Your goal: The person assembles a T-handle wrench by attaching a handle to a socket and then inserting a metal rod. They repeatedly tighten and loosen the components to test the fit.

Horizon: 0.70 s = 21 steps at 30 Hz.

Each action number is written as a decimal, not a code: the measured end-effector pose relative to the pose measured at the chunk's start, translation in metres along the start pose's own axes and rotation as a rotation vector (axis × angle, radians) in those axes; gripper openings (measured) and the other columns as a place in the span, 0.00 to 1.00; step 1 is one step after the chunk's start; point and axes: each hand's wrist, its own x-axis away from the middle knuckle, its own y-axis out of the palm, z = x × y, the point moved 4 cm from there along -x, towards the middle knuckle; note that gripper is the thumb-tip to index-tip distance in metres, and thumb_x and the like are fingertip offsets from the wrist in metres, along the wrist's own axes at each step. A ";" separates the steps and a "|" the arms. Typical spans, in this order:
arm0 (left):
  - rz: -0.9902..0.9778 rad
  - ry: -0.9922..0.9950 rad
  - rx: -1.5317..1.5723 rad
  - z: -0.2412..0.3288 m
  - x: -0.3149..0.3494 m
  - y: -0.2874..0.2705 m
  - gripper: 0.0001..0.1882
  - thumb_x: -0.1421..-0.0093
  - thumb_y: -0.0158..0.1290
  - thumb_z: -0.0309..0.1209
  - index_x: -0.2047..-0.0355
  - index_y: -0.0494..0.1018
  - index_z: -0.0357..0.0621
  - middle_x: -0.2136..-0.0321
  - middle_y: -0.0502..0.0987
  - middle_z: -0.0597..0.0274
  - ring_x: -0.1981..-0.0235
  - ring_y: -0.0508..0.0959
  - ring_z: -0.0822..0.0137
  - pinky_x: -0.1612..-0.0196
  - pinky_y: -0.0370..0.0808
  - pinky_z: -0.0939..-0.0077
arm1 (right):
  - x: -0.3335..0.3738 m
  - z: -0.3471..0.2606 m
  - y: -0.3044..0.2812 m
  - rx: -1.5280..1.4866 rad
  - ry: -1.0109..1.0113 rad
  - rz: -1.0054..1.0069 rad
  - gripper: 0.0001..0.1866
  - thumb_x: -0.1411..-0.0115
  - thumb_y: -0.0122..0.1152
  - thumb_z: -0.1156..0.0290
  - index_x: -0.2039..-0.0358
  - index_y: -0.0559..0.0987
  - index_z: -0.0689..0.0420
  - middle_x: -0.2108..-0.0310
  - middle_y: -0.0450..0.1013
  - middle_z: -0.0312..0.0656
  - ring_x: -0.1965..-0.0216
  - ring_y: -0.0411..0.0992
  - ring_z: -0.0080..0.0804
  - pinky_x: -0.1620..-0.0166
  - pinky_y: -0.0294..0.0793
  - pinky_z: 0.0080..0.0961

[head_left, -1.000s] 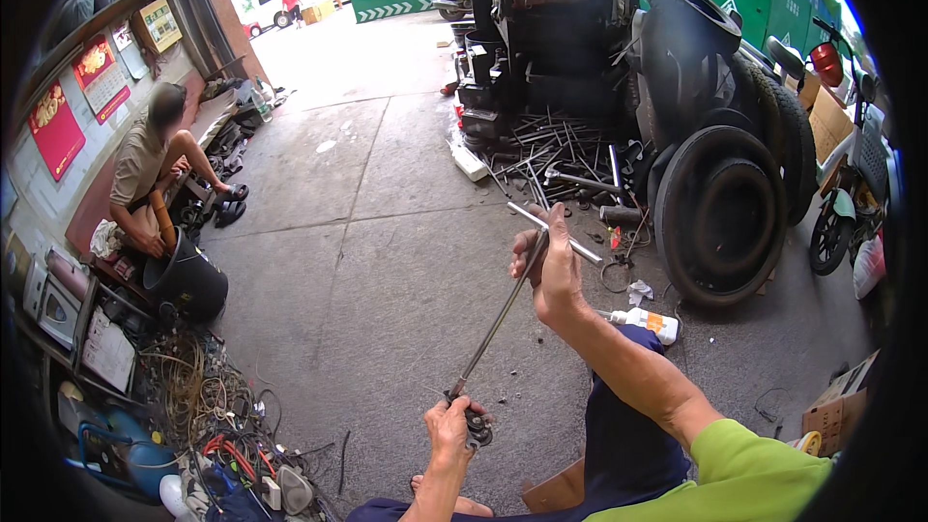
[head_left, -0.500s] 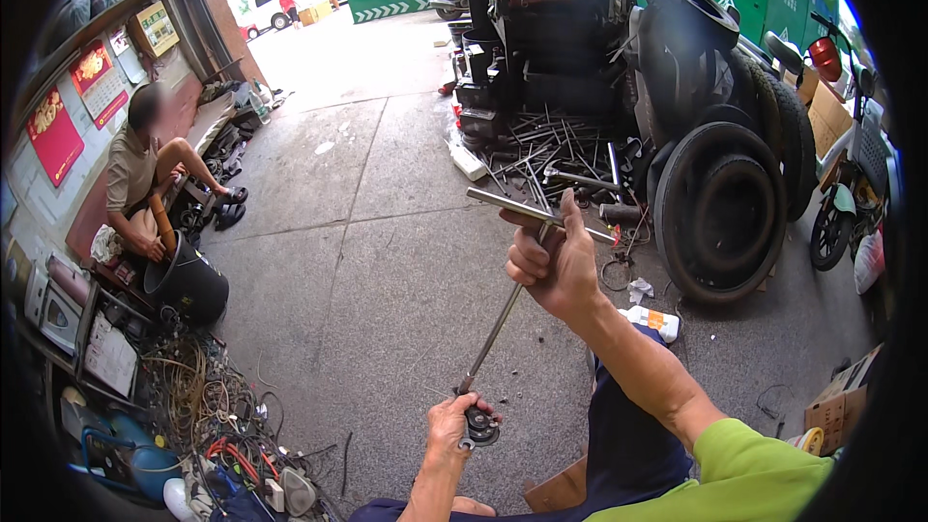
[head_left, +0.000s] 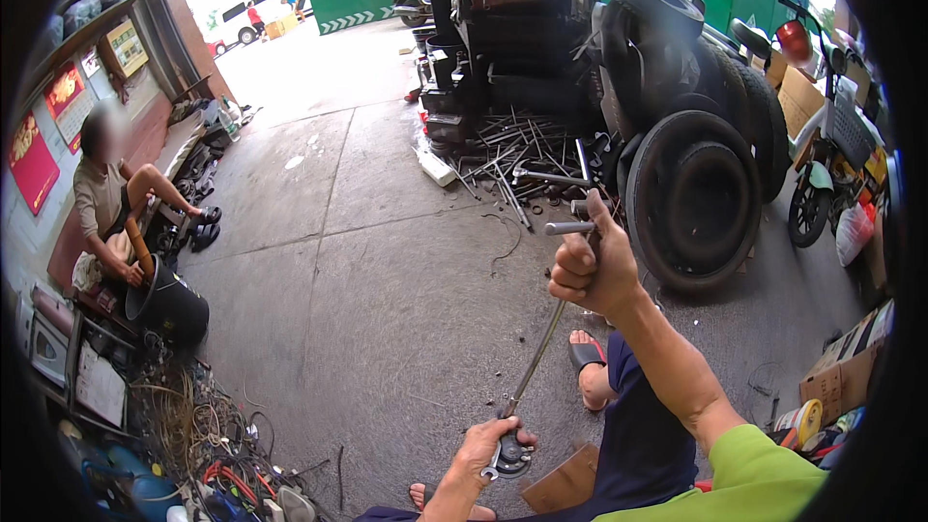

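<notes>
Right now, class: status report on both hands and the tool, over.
Right hand fisted on T-handle. Left hand grips round fitting at rod bottom. Nothing blocking.

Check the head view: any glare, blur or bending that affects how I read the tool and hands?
Head view: the street at top is blown out white; the black fisheye rim bends straight edges; the right hand, left hand and long metal tool look sharp, evenly lit.

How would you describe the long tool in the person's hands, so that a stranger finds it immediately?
Start at the stacked black tyres on the right, then move left to the raised right hand. It grips the T-handle wrench, whose thin shaft slants down to the left hand. The similar tools lie on the floor; only this one is held.
</notes>
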 end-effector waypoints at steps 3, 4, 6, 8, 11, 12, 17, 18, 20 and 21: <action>0.027 -0.026 -0.015 -0.001 -0.005 0.007 0.08 0.40 0.52 0.26 0.68 0.71 0.29 0.76 0.79 0.49 0.73 0.82 0.57 0.68 0.82 0.68 | 0.014 -0.009 -0.005 0.018 -0.032 0.132 0.41 0.37 0.28 0.32 0.93 0.64 0.53 0.94 0.43 0.29 0.91 0.40 0.22 0.85 0.46 0.24; 0.041 -0.027 -0.004 -0.002 -0.008 0.010 0.08 0.40 0.52 0.26 0.68 0.72 0.29 0.76 0.79 0.48 0.73 0.82 0.57 0.68 0.82 0.68 | 0.018 -0.011 -0.005 0.032 -0.045 0.169 0.41 0.37 0.28 0.32 0.93 0.64 0.53 0.94 0.43 0.29 0.91 0.40 0.22 0.85 0.46 0.24; 0.102 0.019 -0.023 0.004 -0.017 0.009 0.06 0.40 0.50 0.25 0.67 0.70 0.32 0.75 0.79 0.48 0.70 0.82 0.54 0.63 0.82 0.60 | 0.027 -0.010 -0.008 0.132 -0.172 0.352 0.39 0.37 0.32 0.33 0.85 0.71 0.55 0.92 0.48 0.29 0.90 0.46 0.22 0.83 0.50 0.23; 0.120 0.047 -0.007 0.008 -0.029 0.002 0.07 0.41 0.50 0.25 0.66 0.69 0.32 0.75 0.79 0.47 0.70 0.81 0.52 0.64 0.82 0.59 | 0.026 -0.001 -0.022 0.229 -0.272 0.601 0.36 0.36 0.33 0.34 0.73 0.73 0.56 0.89 0.55 0.31 0.88 0.53 0.24 0.80 0.58 0.24; 0.137 0.056 0.022 0.016 -0.030 0.005 0.07 0.40 0.50 0.26 0.66 0.69 0.32 0.75 0.79 0.46 0.71 0.81 0.51 0.64 0.81 0.59 | 0.015 0.004 -0.026 0.531 -0.295 0.660 0.31 0.35 0.39 0.40 0.59 0.70 0.60 0.74 0.73 0.42 0.76 0.72 0.28 0.67 0.74 0.27; 0.144 0.059 0.036 0.017 -0.030 0.002 0.07 0.40 0.50 0.26 0.66 0.69 0.32 0.75 0.79 0.45 0.71 0.81 0.51 0.64 0.81 0.59 | 0.009 0.008 -0.023 0.551 -0.288 0.643 0.29 0.34 0.44 0.43 0.58 0.69 0.61 0.71 0.74 0.43 0.73 0.73 0.28 0.65 0.75 0.27; 0.198 0.113 0.129 0.014 -0.039 -0.025 0.07 0.39 0.49 0.27 0.67 0.70 0.32 0.74 0.79 0.45 0.72 0.80 0.52 0.64 0.81 0.59 | -0.017 0.032 -0.004 0.852 -0.282 0.486 0.16 0.36 0.56 0.60 0.58 0.71 0.61 0.69 0.74 0.41 0.70 0.74 0.27 0.65 0.76 0.25; 0.211 0.122 0.151 0.014 -0.038 -0.029 0.07 0.39 0.49 0.27 0.67 0.70 0.33 0.74 0.79 0.45 0.72 0.80 0.52 0.64 0.81 0.59 | -0.020 0.037 -0.003 0.827 -0.287 0.461 0.14 0.36 0.57 0.63 0.59 0.71 0.60 0.69 0.74 0.41 0.69 0.74 0.26 0.65 0.75 0.24; 0.223 0.152 0.151 0.017 -0.029 -0.030 0.08 0.40 0.50 0.27 0.67 0.72 0.32 0.73 0.79 0.46 0.72 0.81 0.54 0.66 0.81 0.63 | -0.023 0.045 0.002 0.842 -0.263 0.432 0.12 0.34 0.54 0.63 0.63 0.73 0.59 0.73 0.74 0.39 0.71 0.75 0.25 0.67 0.76 0.23; 0.227 0.161 0.139 0.018 -0.026 -0.030 0.08 0.40 0.51 0.27 0.67 0.72 0.31 0.73 0.79 0.46 0.72 0.81 0.54 0.66 0.81 0.64 | -0.023 0.045 0.001 0.844 -0.273 0.428 0.12 0.35 0.55 0.62 0.65 0.74 0.59 0.75 0.74 0.39 0.73 0.75 0.25 0.68 0.76 0.23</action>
